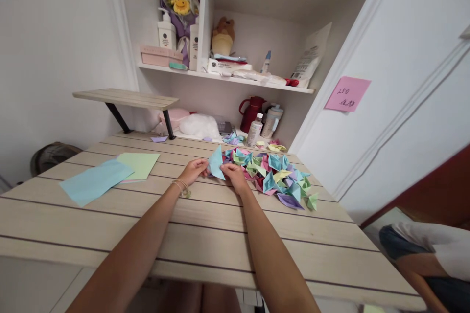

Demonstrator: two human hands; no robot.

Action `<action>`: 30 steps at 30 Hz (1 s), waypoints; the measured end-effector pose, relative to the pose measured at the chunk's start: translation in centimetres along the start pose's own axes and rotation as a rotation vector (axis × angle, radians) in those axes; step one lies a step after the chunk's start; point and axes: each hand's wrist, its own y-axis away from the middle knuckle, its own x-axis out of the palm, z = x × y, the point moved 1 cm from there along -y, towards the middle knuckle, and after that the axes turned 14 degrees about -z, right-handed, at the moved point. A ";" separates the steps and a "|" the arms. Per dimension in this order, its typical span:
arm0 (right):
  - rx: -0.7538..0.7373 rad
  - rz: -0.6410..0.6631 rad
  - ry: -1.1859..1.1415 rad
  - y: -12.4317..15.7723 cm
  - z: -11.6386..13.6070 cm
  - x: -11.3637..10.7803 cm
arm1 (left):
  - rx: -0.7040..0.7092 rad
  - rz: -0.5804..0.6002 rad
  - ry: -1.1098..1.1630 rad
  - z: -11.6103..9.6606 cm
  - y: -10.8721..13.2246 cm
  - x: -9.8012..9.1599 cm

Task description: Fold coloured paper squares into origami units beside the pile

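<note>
Between my two hands a light blue folded paper [216, 162], pointed at the top, is held up over the table. My left hand [194, 171] pinches its left edge, with a bracelet on the wrist. The fingers of my right hand [235, 176] are closed on its lower right side. Just right of my right hand lies a heap of folded paper boats [271, 168] in blue, green, pink, purple and yellow. Over on the left, a blue paper sheet [96, 182] overlaps green paper [141, 165].
The slatted table [205, 239] carries a small raised shelf [127, 98] at the back left. Behind the heap stand a clear bottle [254, 131], a red jug [251, 113] and a tumbler [272, 121]. Another person [429, 254] is at the right edge.
</note>
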 end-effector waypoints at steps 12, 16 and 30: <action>0.062 0.104 -0.104 0.0 -0.2 0.0 | -0.032 0.010 0.017 -0.3 0.2 0.1; 0.054 0.116 -0.085 0.3 0.2 0.0 | -0.038 -0.003 0.014 -0.4 0.3 0.1; 0.024 0.000 -0.090 0.4 0.5 0.4 | 0.008 -0.050 -0.018 -0.2 0.1 -0.1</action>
